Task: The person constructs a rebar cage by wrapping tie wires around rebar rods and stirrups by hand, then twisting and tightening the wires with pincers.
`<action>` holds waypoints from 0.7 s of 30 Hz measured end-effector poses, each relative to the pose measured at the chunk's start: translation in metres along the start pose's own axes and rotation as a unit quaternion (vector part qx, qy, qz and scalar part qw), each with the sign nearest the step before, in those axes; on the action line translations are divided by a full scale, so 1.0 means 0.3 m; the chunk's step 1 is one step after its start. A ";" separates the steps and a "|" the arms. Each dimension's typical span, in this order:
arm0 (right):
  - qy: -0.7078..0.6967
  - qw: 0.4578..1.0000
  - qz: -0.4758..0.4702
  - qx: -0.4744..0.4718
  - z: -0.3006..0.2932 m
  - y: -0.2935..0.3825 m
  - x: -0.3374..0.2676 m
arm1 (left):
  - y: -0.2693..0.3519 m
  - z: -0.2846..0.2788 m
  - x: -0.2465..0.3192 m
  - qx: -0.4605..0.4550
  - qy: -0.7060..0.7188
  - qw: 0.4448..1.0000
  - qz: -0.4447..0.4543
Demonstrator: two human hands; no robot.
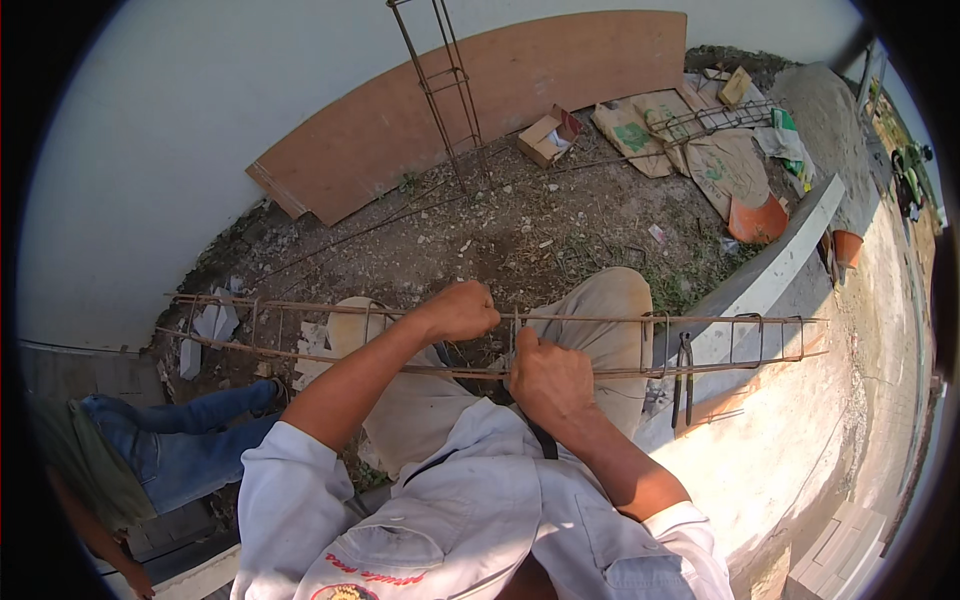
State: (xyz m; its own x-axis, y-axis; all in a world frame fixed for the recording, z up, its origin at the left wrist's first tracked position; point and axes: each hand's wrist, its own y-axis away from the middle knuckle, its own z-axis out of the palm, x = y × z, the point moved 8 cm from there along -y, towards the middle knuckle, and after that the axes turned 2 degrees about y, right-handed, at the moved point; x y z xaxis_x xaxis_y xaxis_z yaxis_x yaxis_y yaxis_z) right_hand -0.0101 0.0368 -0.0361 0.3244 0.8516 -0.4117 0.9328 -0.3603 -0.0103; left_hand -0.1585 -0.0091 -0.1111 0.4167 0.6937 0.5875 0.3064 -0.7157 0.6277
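Note:
A long, narrow rebar cage [709,320] of thin rusty bars and square stirrups lies crosswise over my knees. My left hand [459,311] is closed in a fist around its far bar, near the middle. Just to the right and nearer my body, my right hand [553,373] grips the cage beside a stirrup [516,330], thumb uppermost. The curled fingers hide exactly what each hand pinches. Dark-handled end-cutting pincers [682,382] stand at the right part of the cage, jaws up beside its near bar.
Another rebar column [450,79] rises before a plywood sheet [525,82] against the white wall. A cardboard box [550,139], paper sacks [727,169] and a further cage [720,116] lie beyond. A concrete ledge [780,259] runs at right. At left is a person in jeans [180,450].

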 end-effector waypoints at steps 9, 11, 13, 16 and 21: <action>-0.006 0.999 0.017 0.033 0.060 0.029 0.005 | 0.026 -0.043 0.067 -0.011 0.130 0.991 -0.037; -0.009 0.999 0.029 0.040 0.064 0.033 0.012 | 0.023 -0.045 0.069 -0.020 0.136 0.990 -0.043; -0.019 0.998 0.028 0.046 0.064 0.036 0.016 | 0.018 -0.042 0.063 -0.029 0.142 0.988 -0.049; -0.014 0.998 0.022 0.057 0.052 0.040 0.018 | 0.005 -0.021 0.056 -0.030 0.183 0.982 -0.045; 0.009 0.998 0.018 0.063 0.038 0.042 0.023 | 0.006 -0.013 0.078 0.011 0.208 0.978 -0.005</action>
State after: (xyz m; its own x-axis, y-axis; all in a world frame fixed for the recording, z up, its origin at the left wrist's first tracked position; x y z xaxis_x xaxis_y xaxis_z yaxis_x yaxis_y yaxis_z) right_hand 0.0019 0.0338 -0.0495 0.3617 0.8431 -0.3978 0.8936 -0.4352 -0.1099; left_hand -0.1514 0.0061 -0.0941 0.0315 0.6700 0.7417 0.3294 -0.7076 0.6252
